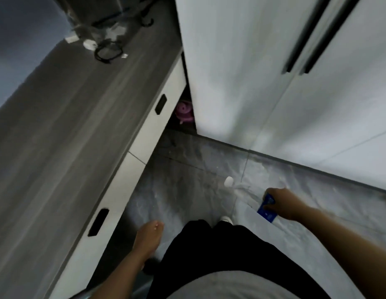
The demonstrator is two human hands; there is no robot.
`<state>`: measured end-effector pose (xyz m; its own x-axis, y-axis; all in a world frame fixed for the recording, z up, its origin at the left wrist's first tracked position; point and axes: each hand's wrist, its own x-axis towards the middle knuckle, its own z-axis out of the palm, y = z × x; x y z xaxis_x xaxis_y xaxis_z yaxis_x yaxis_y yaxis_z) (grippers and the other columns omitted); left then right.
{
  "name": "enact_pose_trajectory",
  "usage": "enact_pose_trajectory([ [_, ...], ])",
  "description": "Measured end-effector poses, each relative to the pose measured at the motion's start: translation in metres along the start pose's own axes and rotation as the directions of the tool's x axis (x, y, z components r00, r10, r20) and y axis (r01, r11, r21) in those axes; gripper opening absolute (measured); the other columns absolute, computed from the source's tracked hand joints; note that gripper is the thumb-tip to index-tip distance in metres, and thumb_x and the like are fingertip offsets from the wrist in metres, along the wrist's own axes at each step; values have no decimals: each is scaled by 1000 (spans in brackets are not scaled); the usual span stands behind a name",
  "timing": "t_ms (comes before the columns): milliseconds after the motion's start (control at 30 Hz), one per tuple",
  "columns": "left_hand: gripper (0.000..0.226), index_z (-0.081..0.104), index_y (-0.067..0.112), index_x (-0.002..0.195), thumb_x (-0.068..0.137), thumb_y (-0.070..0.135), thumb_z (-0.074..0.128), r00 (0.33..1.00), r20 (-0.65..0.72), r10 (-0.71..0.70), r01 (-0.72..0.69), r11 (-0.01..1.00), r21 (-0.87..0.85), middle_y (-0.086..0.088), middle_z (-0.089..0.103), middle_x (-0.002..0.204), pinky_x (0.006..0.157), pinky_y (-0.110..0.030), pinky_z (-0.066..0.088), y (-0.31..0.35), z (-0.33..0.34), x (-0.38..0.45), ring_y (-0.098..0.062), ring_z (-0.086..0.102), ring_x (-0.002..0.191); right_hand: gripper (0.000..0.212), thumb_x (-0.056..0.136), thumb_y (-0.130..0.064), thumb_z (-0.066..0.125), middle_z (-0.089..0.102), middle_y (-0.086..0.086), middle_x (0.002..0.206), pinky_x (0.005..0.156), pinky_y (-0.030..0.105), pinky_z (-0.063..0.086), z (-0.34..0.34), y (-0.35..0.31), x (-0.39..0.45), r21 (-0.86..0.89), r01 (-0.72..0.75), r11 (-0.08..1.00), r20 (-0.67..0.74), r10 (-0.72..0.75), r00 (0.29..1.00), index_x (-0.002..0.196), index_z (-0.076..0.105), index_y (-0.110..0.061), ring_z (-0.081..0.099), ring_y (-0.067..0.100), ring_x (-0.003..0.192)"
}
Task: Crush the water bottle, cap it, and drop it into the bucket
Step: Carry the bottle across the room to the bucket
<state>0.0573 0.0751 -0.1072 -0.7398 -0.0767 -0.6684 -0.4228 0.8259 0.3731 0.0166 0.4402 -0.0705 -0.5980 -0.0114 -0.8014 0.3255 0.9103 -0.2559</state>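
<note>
Right hand [280,203] is low over the floor [187,201], its grip closed around the water bottle [267,209] at the blue label, fingers curled over the top of it and the thumb side tucked under. The clear body runs out ahead of the grip, up and to the left, blurred and nearly lost against the pale tiles, and the white cap [228,181] shows at the far tip, well beyond the knuckles. How far the bottle is flattened, I cannot tell; the smear hides its shape. Whether the cap is screwed tight is also unclear. Left hand [148,236] hangs off to the other side, well apart from the bottle, fingers loose and pointing down, grip released and holding nothing, just beside the white drawer front [131,165] of the grey counter [69,126]. Between the two hands sit the black trousers [209,255] and a white shoe tip [226,219], close behind the gripped label. Far ahead of the right grip rise the white cabinet doors [263,83] with dark handles. Up on the counter, far from either hand, lies a tangle of black cable [108,51], and a pink toy [184,112] peeks from the gap beside the cabinet.
</note>
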Motion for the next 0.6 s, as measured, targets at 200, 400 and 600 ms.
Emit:
enact_pose_trajectory([
  [200,35,51,17,59,92,15,44,999,31,43,-44,998,44,-16,63,81,71,-33,43,19,-2,28,-30,61,82,30,90,-25,56,62,16,115,75,28,42,28,40,-16,94,-168,981,9,168,986,114,55,-6,59,30,105],
  [400,28,66,2,86,94,16,42,977,139,158,-181,968,173,-21,68,103,79,-31,43,38,-23,66,-28,61,96,25,92,-23,52,63,15,113,73,27,42,76,61,-32,300,-371,879,52,373,926,111,57,-8,60,26,95],
  [600,29,59,14,68,93,16,44,927,273,257,-325,914,243,-14,62,83,67,-28,37,59,-50,103,-22,56,80,29,89,-29,58,65,15,115,73,27,43,142,45,-66,446,-520,728,33,567,823,109,58,-8,61,27,101],
])
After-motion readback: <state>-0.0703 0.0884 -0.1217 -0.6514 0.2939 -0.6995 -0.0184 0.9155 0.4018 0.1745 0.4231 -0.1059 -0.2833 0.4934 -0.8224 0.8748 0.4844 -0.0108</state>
